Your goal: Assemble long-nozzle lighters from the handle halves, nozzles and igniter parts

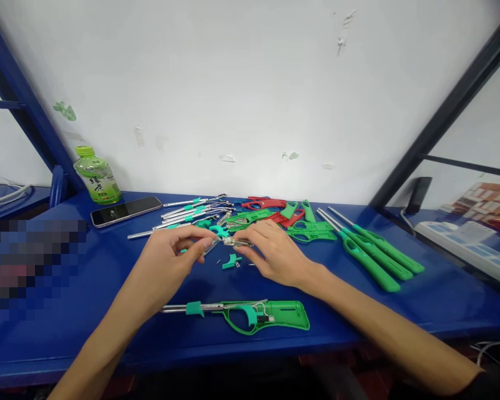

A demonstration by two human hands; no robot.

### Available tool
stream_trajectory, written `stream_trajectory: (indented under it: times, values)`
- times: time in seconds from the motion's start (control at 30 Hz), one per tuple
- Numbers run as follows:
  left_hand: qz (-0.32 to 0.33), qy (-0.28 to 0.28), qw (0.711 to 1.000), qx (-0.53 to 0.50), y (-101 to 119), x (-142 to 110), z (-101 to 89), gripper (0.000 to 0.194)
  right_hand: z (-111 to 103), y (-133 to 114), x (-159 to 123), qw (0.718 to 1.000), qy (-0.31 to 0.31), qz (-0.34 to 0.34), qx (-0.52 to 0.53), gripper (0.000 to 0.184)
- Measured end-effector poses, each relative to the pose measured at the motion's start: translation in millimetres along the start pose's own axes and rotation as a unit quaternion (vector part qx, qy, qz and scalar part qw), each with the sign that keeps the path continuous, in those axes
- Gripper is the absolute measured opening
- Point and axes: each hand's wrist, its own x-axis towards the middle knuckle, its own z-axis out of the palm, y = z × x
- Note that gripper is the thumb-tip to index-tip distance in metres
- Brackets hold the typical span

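Fingers of both hands, left [179, 247] and right [275, 247], pinch small clear parts, partly hidden

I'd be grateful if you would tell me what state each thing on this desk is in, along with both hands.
Drink bottle: capped, upright.
Smartphone: face up.
Front green lighter handle shell: open, internal parts exposed.
Three green stick lighters: handles closed.
Loose teal trigger: outside any shell.
Left hand: pinching a small clear part.
Right hand: gripping a clear piece.
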Motion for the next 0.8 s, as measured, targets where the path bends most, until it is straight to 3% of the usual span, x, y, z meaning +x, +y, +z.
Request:
stream_trajectory:
  times: [0.23,0.8]
  values:
    - [-0.018,-0.003,0.998,-0.059,1,-3,10.9,0.026,0,1,0,1.0,-0.015,-0.016,0.007,0.018]
    - [-0.014,-0.029,0.994,-0.101,1,-3,15.8,0.025,2,1,-3,0.998,-0.024,-0.041,-0.039,0.03]
